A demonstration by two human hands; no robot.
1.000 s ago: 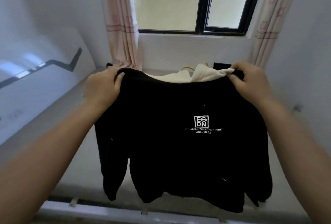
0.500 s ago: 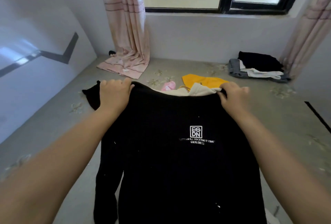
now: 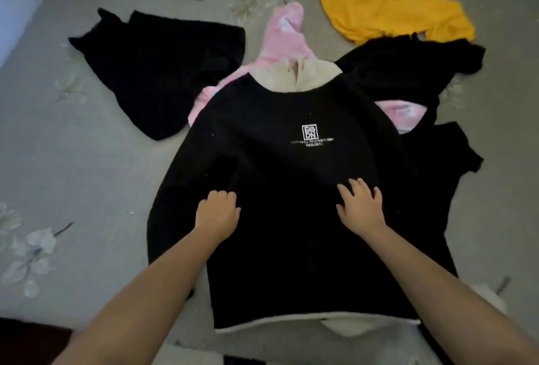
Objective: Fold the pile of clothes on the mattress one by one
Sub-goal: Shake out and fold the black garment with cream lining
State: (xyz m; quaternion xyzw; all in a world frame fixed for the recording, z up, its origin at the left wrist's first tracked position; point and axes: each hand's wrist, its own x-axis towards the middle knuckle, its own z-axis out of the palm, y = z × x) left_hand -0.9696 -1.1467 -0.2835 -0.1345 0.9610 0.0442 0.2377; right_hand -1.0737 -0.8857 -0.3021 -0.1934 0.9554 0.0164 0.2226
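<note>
I'm resting both hands on the black top [image 3: 280,189], spread front-up on the mattress [image 3: 87,189] — my left hand [image 3: 217,216] is sitting with knuckles bent and fingers tucked, though whether it's pinching cloth I cannot tell, while my right hand [image 3: 360,208] is lying loose, fingers apart, gripping nothing. The top is lying over a pink garment [image 3: 284,41] and black clothes [image 3: 408,73], so I'm risking dragging those along — or folding lumps in.
</note>
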